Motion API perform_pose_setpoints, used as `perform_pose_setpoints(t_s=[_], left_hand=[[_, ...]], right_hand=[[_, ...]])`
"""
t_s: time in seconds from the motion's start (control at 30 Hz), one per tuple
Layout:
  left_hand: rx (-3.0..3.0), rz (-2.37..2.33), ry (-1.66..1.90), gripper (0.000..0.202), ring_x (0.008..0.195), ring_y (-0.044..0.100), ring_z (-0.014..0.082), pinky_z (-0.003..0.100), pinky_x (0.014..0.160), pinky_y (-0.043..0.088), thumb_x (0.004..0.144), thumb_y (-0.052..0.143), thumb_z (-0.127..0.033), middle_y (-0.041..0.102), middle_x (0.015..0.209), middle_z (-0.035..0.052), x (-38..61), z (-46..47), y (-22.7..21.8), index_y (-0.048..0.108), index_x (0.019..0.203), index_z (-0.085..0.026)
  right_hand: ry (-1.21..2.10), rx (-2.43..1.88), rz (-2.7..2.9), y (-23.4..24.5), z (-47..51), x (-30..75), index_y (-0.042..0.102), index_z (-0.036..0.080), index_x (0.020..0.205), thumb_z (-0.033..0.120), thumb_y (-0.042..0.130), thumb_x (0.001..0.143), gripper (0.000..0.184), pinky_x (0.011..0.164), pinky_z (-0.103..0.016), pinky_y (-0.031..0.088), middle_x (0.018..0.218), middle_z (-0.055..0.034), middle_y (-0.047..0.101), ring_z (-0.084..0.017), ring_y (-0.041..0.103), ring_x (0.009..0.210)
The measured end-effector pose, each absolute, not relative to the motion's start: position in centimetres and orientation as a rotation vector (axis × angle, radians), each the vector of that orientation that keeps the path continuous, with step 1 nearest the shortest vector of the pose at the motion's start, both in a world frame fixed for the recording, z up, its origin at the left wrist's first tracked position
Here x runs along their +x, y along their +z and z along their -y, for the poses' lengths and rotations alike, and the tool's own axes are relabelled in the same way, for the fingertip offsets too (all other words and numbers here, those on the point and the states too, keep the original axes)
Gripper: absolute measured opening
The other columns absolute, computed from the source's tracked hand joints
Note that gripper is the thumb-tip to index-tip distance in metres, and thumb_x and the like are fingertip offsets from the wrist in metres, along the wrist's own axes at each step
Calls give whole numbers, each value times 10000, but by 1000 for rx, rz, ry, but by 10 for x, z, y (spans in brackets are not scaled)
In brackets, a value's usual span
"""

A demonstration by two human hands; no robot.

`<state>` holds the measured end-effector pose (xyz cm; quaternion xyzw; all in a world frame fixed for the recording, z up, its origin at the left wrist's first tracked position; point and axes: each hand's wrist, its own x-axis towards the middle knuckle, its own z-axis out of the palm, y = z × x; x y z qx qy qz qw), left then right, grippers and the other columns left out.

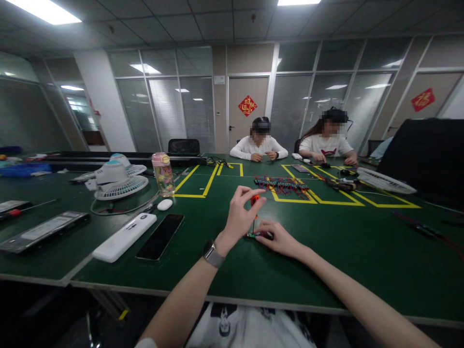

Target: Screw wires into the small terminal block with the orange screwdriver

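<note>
My left hand [241, 212], with a watch on the wrist, pinches the red handle of a small screwdriver [254, 200] held upright, tip down. Its tip rests on a small green circuit board [253, 235] lying on the green table [326, 261]. My right hand [277, 238] lies on the table with its fingers closed on the board's right end, holding it still. Farther back, a bundle of red and dark wired parts [282, 183] lies across a yellow taped rectangle.
Left of my hands lie a black phone [160, 236], a white power bank [125, 236], a white mouse [165, 204], a pink-capped bottle [163, 174] and a white desk fan [118, 181]. Two other people sit at the far side. A keyboard [384, 180] lies at right.
</note>
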<state>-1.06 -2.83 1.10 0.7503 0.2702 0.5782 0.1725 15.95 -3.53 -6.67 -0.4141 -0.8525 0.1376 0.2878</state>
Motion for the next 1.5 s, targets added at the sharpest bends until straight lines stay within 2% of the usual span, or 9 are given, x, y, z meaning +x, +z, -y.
perform_pose_setpoints(t_s=[0.17, 0.37, 0.43, 0.6, 0.8, 1.03, 1.17, 1.27, 1.5], left_hand=[[2100, -610, 1572, 319, 1045, 587, 159, 287, 929, 449, 948, 394, -195, 618, 1135, 55, -11, 28, 11, 628, 1163, -218], [2125, -725, 1636, 197, 817, 581, 133, 258, 776, 479, 879, 560, -237, 594, 914, 31, -9, 28, 10, 685, 1030, -212], [2114, -819, 1678, 186, 816, 563, 131, 267, 797, 475, 862, 593, -272, 544, 926, 30, -10, 28, 11, 699, 1006, -218], [2118, -752, 1649, 302, 1006, 563, 151, 290, 912, 446, 943, 417, -192, 574, 1073, 56, -12, 28, 12, 639, 1146, -225], [2134, -823, 1705, 191, 846, 565, 141, 276, 813, 469, 856, 600, -234, 552, 920, 30, -10, 28, 11, 688, 1025, -220], [2106, -706, 1634, 322, 1093, 546, 157, 298, 971, 421, 944, 397, -169, 581, 1144, 57, -12, 27, 11, 629, 1161, -223], [2127, -707, 1635, 262, 911, 595, 148, 281, 840, 469, 913, 482, -180, 631, 988, 45, -11, 26, 11, 641, 1119, -207], [2151, -845, 1690, 189, 870, 567, 156, 294, 823, 469, 860, 588, -227, 571, 926, 39, -11, 27, 11, 688, 1020, -218], [2133, -751, 1630, 331, 1111, 541, 171, 330, 990, 425, 944, 383, -176, 581, 1169, 61, -13, 27, 10, 626, 1161, -229]], right_hand=[[379, -1082, 2279, -68, 35, 160, 721, 176, 936, 268, 580, 863, 184, 639, -255, 425, 773, -40, 590, -152, 555, 695], [374, -1092, 2282, -68, 35, 160, 724, 176, 935, 280, 575, 871, 192, 644, -260, 422, 789, -45, 594, -154, 551, 700], [376, -1095, 2285, -67, 35, 160, 726, 175, 945, 278, 572, 873, 199, 642, -260, 420, 795, -47, 596, -154, 551, 704], [386, -1085, 2288, -66, 36, 160, 731, 172, 960, 284, 555, 886, 221, 654, -268, 424, 803, -52, 600, -157, 558, 713], [379, -1086, 2290, -66, 35, 160, 730, 175, 952, 284, 564, 881, 210, 651, -267, 424, 798, -50, 600, -158, 556, 715], [372, -1105, 2288, -67, 35, 160, 731, 162, 946, 289, 596, 857, 206, 678, -276, 443, 792, -50, 599, -160, 563, 717], [380, -1102, 2283, -67, 35, 160, 733, 166, 946, 287, 591, 861, 205, 671, -272, 441, 793, -50, 602, -159, 566, 719], [373, -1092, 2285, -67, 35, 160, 733, 174, 945, 287, 591, 864, 199, 674, -273, 437, 792, -48, 604, -160, 566, 725], [368, -1092, 2283, -66, 36, 160, 733, 171, 940, 287, 586, 864, 202, 684, -277, 446, 797, -51, 607, -158, 570, 714]])
